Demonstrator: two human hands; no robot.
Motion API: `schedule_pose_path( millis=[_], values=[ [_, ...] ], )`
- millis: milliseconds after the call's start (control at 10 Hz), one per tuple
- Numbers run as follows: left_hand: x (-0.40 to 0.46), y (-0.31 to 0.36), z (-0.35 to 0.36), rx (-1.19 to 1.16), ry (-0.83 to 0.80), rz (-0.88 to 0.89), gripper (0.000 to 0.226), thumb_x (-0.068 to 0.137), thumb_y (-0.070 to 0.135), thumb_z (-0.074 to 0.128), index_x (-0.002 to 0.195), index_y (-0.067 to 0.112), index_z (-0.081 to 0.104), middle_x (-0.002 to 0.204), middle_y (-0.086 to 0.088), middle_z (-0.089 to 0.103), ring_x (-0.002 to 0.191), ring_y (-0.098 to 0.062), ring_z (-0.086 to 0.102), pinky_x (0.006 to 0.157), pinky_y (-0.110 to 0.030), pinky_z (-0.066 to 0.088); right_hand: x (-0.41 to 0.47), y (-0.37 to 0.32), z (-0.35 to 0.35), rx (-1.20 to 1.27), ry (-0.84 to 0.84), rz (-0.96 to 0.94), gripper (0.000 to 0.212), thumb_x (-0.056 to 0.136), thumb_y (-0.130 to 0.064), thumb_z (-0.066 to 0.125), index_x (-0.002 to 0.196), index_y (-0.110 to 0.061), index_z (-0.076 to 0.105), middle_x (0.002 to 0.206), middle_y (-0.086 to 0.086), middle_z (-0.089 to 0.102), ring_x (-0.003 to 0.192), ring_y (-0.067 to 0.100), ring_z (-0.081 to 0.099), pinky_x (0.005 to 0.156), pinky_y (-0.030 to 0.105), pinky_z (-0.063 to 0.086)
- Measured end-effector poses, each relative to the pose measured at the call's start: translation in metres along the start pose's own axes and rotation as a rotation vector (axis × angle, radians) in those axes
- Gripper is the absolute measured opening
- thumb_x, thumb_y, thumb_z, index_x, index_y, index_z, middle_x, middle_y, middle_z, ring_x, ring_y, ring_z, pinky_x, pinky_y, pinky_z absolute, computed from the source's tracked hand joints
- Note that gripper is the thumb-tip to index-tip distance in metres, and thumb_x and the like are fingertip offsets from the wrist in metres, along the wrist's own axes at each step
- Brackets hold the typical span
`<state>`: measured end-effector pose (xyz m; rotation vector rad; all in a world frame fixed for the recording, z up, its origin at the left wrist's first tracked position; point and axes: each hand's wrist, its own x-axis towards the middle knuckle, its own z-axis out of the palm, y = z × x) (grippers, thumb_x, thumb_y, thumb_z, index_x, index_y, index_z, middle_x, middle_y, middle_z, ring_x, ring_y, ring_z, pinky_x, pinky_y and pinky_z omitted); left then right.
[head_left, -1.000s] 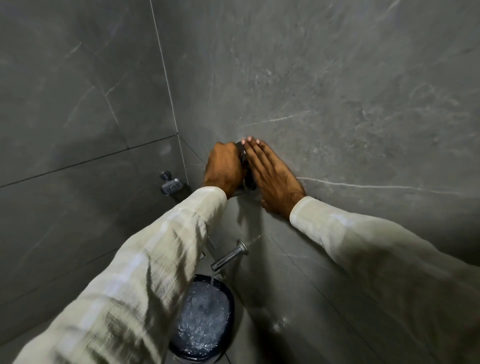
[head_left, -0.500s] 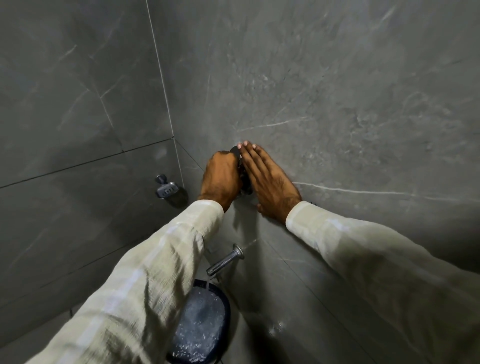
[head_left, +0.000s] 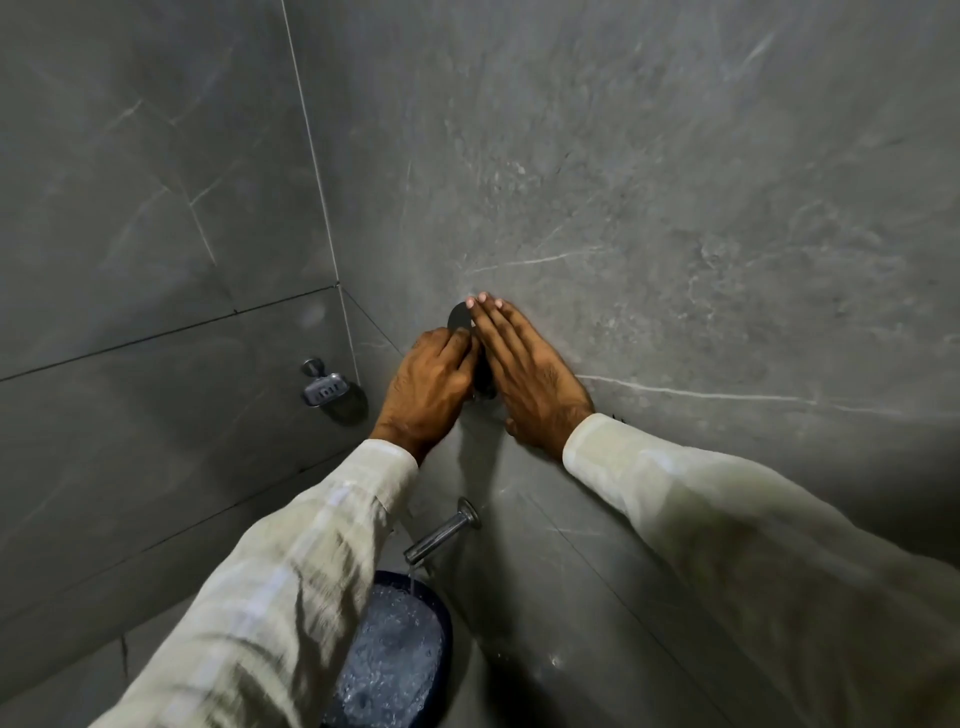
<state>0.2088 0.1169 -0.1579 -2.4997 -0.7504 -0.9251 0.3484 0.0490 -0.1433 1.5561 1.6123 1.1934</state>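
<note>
A dark round tap control (head_left: 458, 317) sits on the grey tiled wall, mostly hidden behind both hands. My left hand (head_left: 428, 387) has its fingers curled onto the control's lower part. My right hand (head_left: 524, 371) lies flat against the wall beside it, fingers straight, fingertips at the control's upper edge. Below, a chrome spout (head_left: 441, 532) sticks out of the wall and a thin stream of water falls from it into a dark blue bucket (head_left: 389, 660) that is nearly full and bubbling.
This is a corner of a grey stone-tiled bathroom. A chrome soap dish (head_left: 323, 388) is fixed to the left wall near the corner. Pale long sleeves cover both forearms, and the left sleeve hides part of the bucket.
My left hand has slid lower on the control, uncovering its dark upper disc. The stream from the spout is flowing again after looking stopped half a second ago. The view has shifted slightly.
</note>
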Motion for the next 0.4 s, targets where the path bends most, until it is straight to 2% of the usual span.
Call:
schedule_pose_path(
  millis=[100,200,300,400],
  values=[
    [0.003,0.0,-0.008,0.047,-0.128,-0.04,0.036,0.081,0.009,0.077,0.113,-0.005,0.073,0.101,-0.022,0.075,0.085,-0.04,0.07,0.077,-0.044,0.057,-0.002,0.0,-0.002,0.02,0.0,-0.018,0.103,0.102,-0.066,0.02,0.163,0.012,-0.01,0.171,0.038,-0.017,0.163,0.05,-0.012,0.134,0.058,-0.006],
    [0.003,0.003,-0.019,0.036,-0.33,-0.129,0.05,0.087,0.019,0.073,0.133,0.004,0.063,0.126,-0.018,0.068,0.111,-0.039,0.063,0.095,-0.048,0.051,-0.008,0.007,-0.011,0.033,-0.064,-0.037,0.098,0.106,-0.062,0.024,0.162,0.009,-0.013,0.173,0.034,-0.017,0.164,0.048,-0.014,0.132,0.057,-0.011],
    [-0.005,0.007,-0.033,0.005,-0.346,-0.208,0.056,0.098,0.026,0.055,0.149,0.006,0.046,0.148,-0.018,0.054,0.133,-0.038,0.051,0.108,-0.049,0.043,-0.026,0.019,-0.019,0.073,-0.1,-0.007,0.096,0.107,-0.056,0.029,0.16,0.009,-0.017,0.175,0.032,-0.016,0.164,0.046,-0.014,0.126,0.057,-0.018],
    [-0.013,0.021,-0.06,-0.028,-0.33,-0.215,0.06,0.103,0.033,0.043,0.157,0.006,0.035,0.161,-0.018,0.042,0.147,-0.038,0.039,0.119,-0.051,0.034,-0.058,0.041,-0.036,0.1,-0.125,0.071,0.107,0.102,-0.061,0.039,0.163,0.008,-0.014,0.175,0.031,-0.017,0.164,0.044,-0.014,0.126,0.056,-0.018]
  ],
)
